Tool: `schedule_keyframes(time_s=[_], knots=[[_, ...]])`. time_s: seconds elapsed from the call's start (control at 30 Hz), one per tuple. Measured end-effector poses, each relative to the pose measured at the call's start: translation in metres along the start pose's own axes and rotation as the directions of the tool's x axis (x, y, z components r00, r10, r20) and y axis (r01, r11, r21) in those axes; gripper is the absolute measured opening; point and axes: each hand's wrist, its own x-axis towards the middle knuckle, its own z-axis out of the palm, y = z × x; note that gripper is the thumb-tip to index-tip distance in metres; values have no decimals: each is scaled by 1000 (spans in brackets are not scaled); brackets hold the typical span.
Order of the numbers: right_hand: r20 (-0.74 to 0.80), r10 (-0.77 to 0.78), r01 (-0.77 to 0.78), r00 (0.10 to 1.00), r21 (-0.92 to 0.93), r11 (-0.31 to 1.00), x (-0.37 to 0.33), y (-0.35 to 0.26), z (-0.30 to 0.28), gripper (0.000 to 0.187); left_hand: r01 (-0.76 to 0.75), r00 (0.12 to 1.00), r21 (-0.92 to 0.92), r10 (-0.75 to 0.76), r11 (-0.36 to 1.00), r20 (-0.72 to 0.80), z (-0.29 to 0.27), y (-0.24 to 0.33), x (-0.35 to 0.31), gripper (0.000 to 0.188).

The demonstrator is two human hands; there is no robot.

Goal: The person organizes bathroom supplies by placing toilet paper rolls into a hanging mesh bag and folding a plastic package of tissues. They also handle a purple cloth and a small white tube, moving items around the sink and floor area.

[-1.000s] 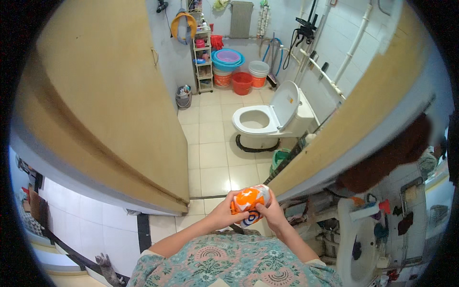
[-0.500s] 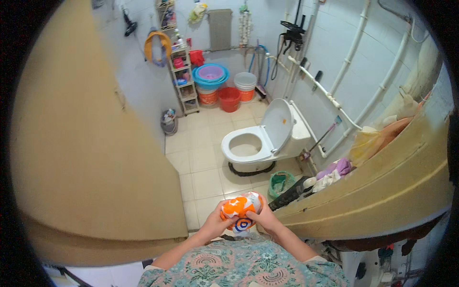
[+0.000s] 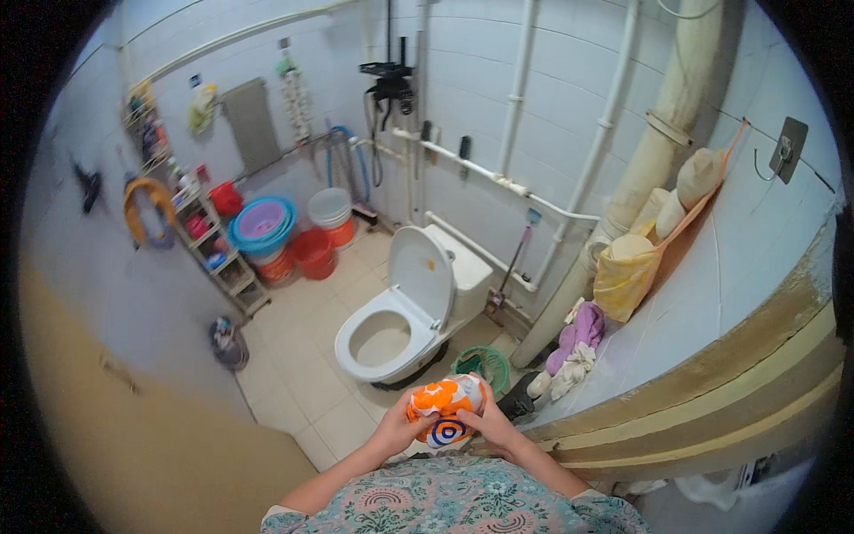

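Note:
Both of my hands are closed on an orange-and-white plastic package [image 3: 442, 408] marked with dark blue rings, held in front of my body. My left hand [image 3: 401, 425] grips its left side with the thumb on the front. On the opposite side, my right hand [image 3: 490, 420] holds it with the thumb pressed near the middle. What is inside the package cannot be made out. Just beyond it stands the white toilet [image 3: 382, 347], lid raised, and a green mesh wastebasket [image 3: 496, 360] is close to my right hand.
A wooden door [image 3: 133, 418] stands at the left, and a door frame [image 3: 712, 427] curves along the right. Buckets and basins [image 3: 260, 224] sit by a narrow shelf rack [image 3: 213, 240] at the back. Right of the toilet, a yellow bag [image 3: 627, 280] hangs and purple cloth [image 3: 576, 338] lies bundled.
My view has swung to the right and moved farther into the bathroom, so the toilet appears larger and closer. Both hands keep hold of the package.

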Motion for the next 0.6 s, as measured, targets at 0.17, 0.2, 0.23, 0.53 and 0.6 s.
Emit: schedule_keyframes(time_s=[0.17,0.2,0.23,0.53,0.6], knots=[[-51,-115,118,992,58,991,41,-1,21,87,-50,980,52,39,997,194,-61,20,51,48],[-49,-121,124,991,60,991,52,-2,27,88,-56,976,83,37,995,212,-77,24,60,48],[-66,-97,103,993,86,991,59,-9,40,87,-63,974,144,30,988,223,-94,18,69,47],[-443,-304,358,844,43,933,106,-24,49,78,-20,819,20,5,1000,574,-121,32,149,73],[-510,-334,415,792,49,909,101,-38,36,76,-31,726,37,-3,999,687,-108,39,168,77]])
